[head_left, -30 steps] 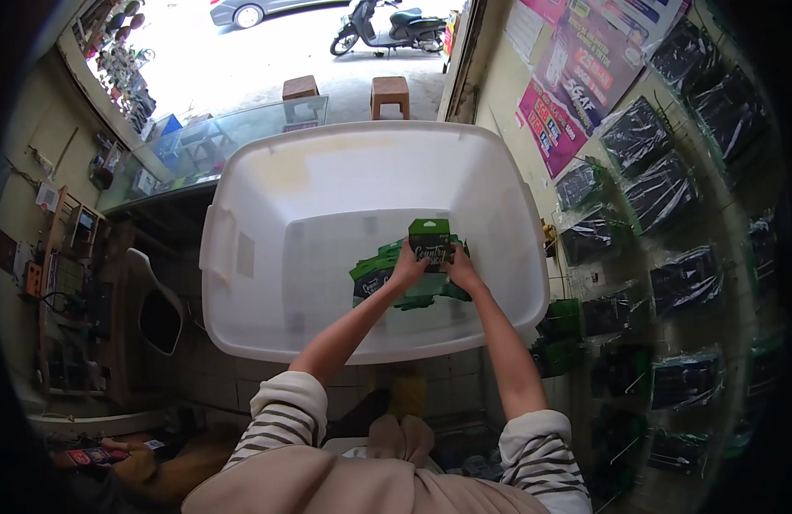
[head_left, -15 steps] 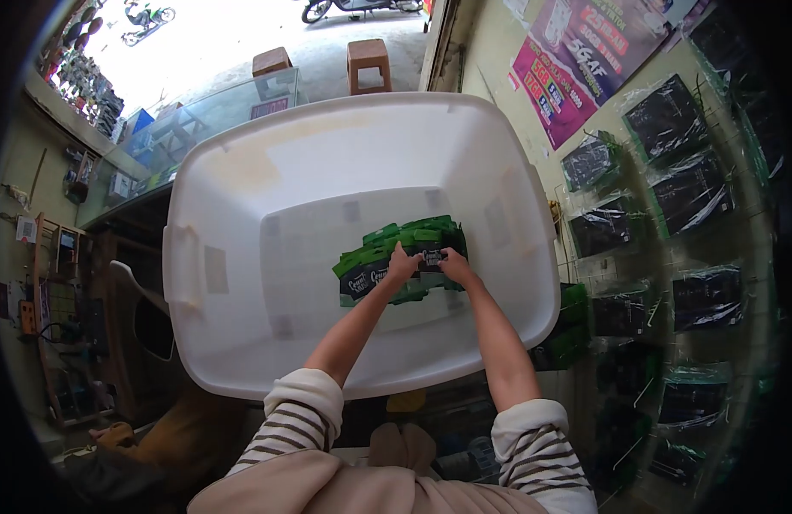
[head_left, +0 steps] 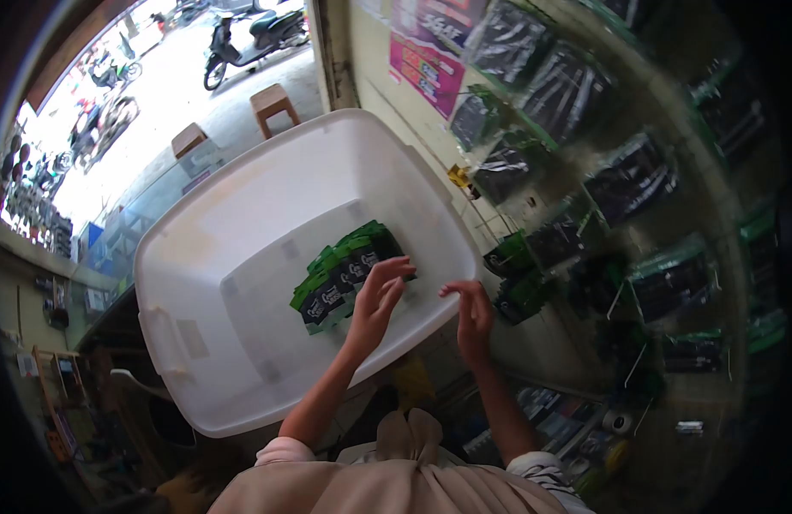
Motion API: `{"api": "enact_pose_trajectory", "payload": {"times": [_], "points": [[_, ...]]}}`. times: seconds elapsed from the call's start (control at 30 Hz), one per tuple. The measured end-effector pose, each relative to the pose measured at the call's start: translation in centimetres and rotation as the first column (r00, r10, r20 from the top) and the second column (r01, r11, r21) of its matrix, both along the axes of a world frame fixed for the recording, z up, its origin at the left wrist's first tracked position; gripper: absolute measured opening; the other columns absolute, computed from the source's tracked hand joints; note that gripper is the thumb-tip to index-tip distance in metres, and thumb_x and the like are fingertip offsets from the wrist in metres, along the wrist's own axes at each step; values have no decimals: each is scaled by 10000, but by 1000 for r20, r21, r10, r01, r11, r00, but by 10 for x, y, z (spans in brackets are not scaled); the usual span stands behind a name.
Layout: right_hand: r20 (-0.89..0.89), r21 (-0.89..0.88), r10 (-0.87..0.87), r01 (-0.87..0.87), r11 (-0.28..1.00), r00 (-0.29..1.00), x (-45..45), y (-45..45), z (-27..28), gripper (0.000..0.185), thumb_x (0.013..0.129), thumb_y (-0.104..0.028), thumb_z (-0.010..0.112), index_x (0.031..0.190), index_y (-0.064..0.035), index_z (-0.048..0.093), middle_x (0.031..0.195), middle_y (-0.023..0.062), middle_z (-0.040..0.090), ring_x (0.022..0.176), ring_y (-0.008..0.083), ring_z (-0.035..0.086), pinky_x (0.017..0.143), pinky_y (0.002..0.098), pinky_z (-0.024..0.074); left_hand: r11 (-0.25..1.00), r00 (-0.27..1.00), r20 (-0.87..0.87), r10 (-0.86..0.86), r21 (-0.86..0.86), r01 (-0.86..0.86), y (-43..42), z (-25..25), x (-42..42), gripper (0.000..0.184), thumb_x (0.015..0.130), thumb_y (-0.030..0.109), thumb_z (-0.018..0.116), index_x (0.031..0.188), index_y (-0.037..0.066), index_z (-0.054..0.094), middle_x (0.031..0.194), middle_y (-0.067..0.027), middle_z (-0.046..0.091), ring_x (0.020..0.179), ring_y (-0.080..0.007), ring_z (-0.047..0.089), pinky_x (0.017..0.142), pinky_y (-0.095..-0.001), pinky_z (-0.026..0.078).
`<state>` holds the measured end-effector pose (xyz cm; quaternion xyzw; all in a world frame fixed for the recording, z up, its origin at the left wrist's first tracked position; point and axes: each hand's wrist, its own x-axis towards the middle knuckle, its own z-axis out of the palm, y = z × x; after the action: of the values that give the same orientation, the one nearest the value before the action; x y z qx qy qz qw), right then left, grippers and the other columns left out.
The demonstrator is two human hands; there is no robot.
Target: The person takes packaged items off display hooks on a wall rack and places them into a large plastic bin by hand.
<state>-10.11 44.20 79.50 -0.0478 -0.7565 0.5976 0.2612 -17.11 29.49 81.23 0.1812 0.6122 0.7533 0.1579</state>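
Observation:
Green-and-black packets [head_left: 332, 287] with white lettering lie overlapping in a row on the floor of a large white plastic tub [head_left: 267, 193]. My left hand [head_left: 381, 300] hovers by the near right end of the row, with its fingers apart and nothing in them. It covers part of the packets. Over the tub's right front rim is my right hand [head_left: 471, 313], fingers loosely curved and apart, holding nothing. Whether it touches the rim I cannot tell.
Black-and-green packages in clear plastic [head_left: 632, 176] hang on wall racks at the right, close to the tub. A glass counter [head_left: 143, 223] stands behind it at the left. Beyond are brown stools [head_left: 273, 104] and a parked scooter [head_left: 250, 43]. Assorted goods [head_left: 550, 420] lie low at the right.
Both hands have come off the packets; the right has moved out to the tub's rim. My view has turned right, so the tub appears farther left and tilted. The packets remain in the tub.

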Motion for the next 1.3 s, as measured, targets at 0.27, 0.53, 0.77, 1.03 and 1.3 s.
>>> {"api": "enact_pose_trajectory", "payload": {"times": [0.27,0.53,0.77,1.03,1.3], "points": [[353,-62,-440,490,869,825,177,44,-142,214,895,-174,379,880,-30,536,784,58,550,757,119,522,705,264,408,972,983,-37,-180,-158,172,51,-82,117,176,824,5,445,987,8,509,901,-75,566,878,-154,550,795,-262,405],[645,227,-491,466,855,586,323,67,-318,287,863,-302,424,918,-53,556,869,117,576,854,274,551,759,348,415,634,946,219,-238,-703,322,25,-280,194,227,803,117,508,1014,35,530,980,-124,573,931,-221,553,799,-308,424],[510,153,-573,587,795,642,270,131,-305,218,837,-216,489,950,-34,526,908,99,557,886,219,532,782,325,403,800,966,15,-259,-557,223,112,-300,154,276,781,102,521,1044,27,481,975,-141,532,928,-255,530,794,-333,418],[136,156,-666,648,746,733,152,193,-269,305,823,-143,500,1091,-19,424,955,128,485,916,239,487,792,341,386,940,939,-246,-240,-301,162,241,-277,89,378,789,60,508,1151,48,399,1075,-130,445,1021,-244,453,868,-332,372],[-61,93,-764,766,636,642,125,197,-275,307,822,-130,509,1100,-28,424,1021,123,483,926,216,488,805,333,377,944,848,-445,-289,-280,174,267,-285,84,392,811,29,470,1191,33,375,1141,-145,435,1077,-291,421,927,-336,314]]}}
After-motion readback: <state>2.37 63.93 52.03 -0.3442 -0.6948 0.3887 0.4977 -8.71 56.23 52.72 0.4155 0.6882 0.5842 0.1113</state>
